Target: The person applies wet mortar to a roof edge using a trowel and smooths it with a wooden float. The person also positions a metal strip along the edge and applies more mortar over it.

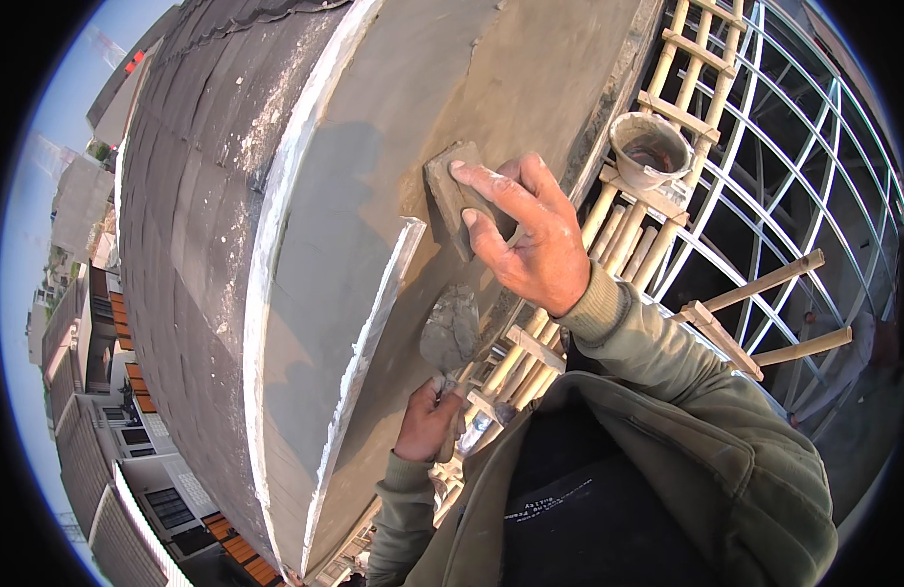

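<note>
My right hand (540,240) is closed around a small rectangular plastering float (450,191) caked with grey mortar. Its flat side appears to lie against the smooth grey plaster surface (374,186); the grip is mostly hidden by my fingers. Lower and to the left, my left hand (428,423) grasps the handle of a trowel (450,328), whose rounded blade is coated in wet mortar. Left of the trowel, a long straight strip (364,357) with a white, mortar-smeared edge rests along the plaster.
A mortar-stained bucket (651,152) stands on bamboo scaffolding (682,108) at the right. Beyond it is a metal frame lattice (785,147) with dark depth below. To the left, a white-edged border (266,264) separates the plaster from dark roofing (188,245); houses lie far below.
</note>
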A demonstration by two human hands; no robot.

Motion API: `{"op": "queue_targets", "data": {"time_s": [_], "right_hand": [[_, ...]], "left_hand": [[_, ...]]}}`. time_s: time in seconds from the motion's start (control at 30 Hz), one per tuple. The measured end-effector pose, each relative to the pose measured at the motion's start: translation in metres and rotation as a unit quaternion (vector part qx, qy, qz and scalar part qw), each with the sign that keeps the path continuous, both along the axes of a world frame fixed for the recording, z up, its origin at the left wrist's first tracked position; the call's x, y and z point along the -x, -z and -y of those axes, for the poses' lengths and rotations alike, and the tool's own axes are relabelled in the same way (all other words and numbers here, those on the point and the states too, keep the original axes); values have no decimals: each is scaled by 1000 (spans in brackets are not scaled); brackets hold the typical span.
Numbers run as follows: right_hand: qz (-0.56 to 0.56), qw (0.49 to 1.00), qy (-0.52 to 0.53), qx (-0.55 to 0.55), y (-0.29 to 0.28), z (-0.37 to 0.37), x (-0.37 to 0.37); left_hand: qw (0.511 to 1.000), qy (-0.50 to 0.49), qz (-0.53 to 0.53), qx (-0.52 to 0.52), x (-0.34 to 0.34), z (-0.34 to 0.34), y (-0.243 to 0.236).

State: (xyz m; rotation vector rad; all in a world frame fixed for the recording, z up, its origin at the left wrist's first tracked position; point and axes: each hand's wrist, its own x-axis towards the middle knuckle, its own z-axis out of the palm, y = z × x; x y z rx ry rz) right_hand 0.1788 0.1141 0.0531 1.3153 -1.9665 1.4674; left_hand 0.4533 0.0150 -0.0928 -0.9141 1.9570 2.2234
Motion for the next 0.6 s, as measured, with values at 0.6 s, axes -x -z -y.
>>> {"op": "queue_targets", "data": {"time_s": [0.6], "right_hand": [[-171,985,-30,-4,-10,14,12]], "left_hand": [[998,33,14,-57,10,6,-11]]}}
